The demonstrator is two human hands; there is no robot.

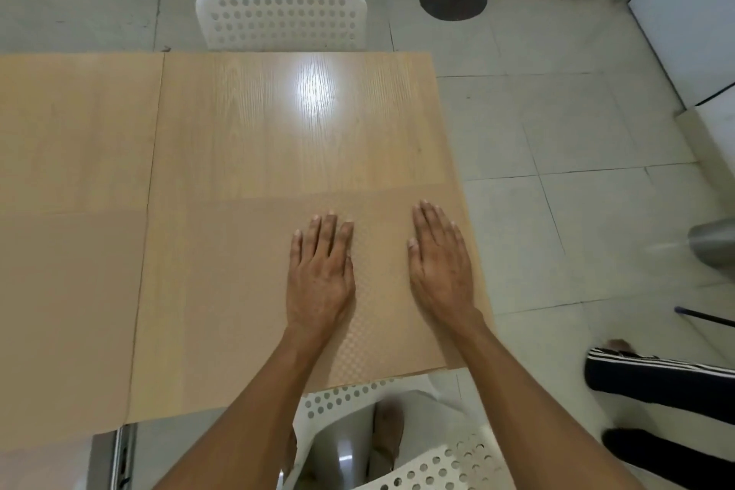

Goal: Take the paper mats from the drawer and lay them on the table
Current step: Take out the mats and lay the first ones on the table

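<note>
A tan paper mat [238,290] with a fine embossed pattern lies flat on the near right part of the wooden table [278,123]. Its right edge runs along the table's right edge. My left hand [320,274] and my right hand [439,267] both rest palm down on the mat, fingers stretched out, holding nothing. A second, slightly darker tan sheet [71,322] appears to lie on the table's near left part. A metal rail [123,450] shows under the table's near edge; the drawer itself is hidden.
A white perforated chair [280,18] stands at the table's far side. Another white chair [397,453] is under my arms. At the right are another person's leg in dark striped trousers [656,382], a grey metal bin [716,243] and tiled floor.
</note>
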